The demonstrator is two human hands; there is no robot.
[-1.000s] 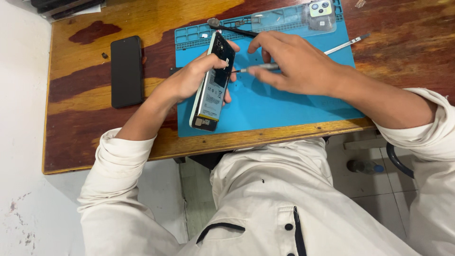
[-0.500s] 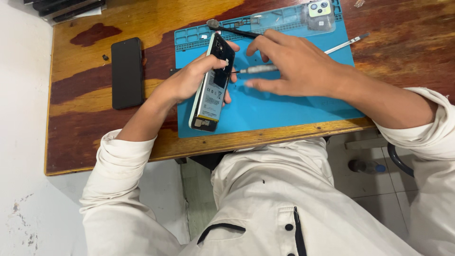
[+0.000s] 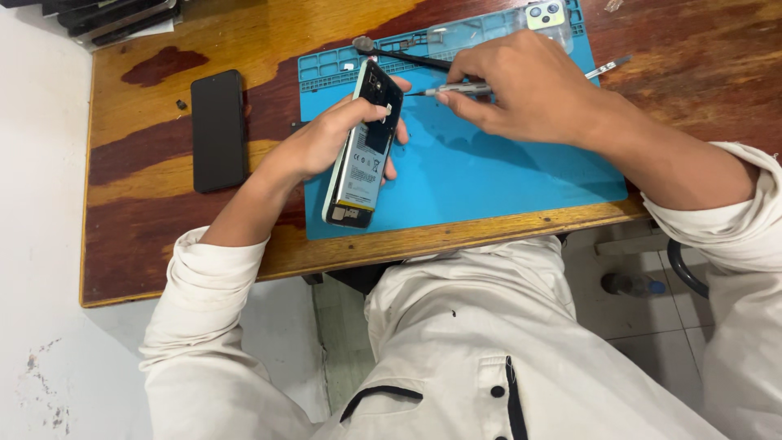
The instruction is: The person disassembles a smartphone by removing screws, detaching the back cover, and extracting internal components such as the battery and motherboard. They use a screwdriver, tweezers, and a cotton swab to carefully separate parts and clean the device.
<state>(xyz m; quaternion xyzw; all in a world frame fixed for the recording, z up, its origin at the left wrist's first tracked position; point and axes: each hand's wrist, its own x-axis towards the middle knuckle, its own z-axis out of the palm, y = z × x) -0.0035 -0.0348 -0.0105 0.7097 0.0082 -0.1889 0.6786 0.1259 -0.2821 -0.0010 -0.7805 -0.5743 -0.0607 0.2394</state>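
Left hand [image 3: 326, 143]: clenched around an opened phone [image 3: 362, 151] with its back cover off, battery and dark inner board showing; thumb across the near edge, fingers wrapped behind the far edge, the phone tilted up on its long side over the blue work mat [image 3: 489, 175], lower end toward the person, upper end toward the right hand. Right hand [image 3: 521, 90]: grasping a slim metal screwdriver [image 3: 456, 88], fingers curled over the shaft, tip pointing toward the left hand and meeting the upper end of the opened phone; the rear of the tool juts out past the knuckles on the far right side. Beyond the right hand's fingertips, on the mat's upper strip of small compartments: black tweezers [image 3: 403, 55], lying flat, just beside the phone's top corner. Beyond the right hand's knuckles, at the mat's far corner: a pale phone back cover [image 3: 547, 15] with camera cut-outs, partly out of view. Left of the left hand, well apart from it: a second black phone [image 3: 218, 130], screen dark, lying flat on the bare wooden table [image 3: 163, 236], with a small dark speck near its upper left corner, too small to tell. Past that, at the table's far left corner: a stack of dark flat items [image 3: 122, 16], only partly seen. Both forearms bare, cream sleeves [image 3: 204, 326] rolled above the wrists.
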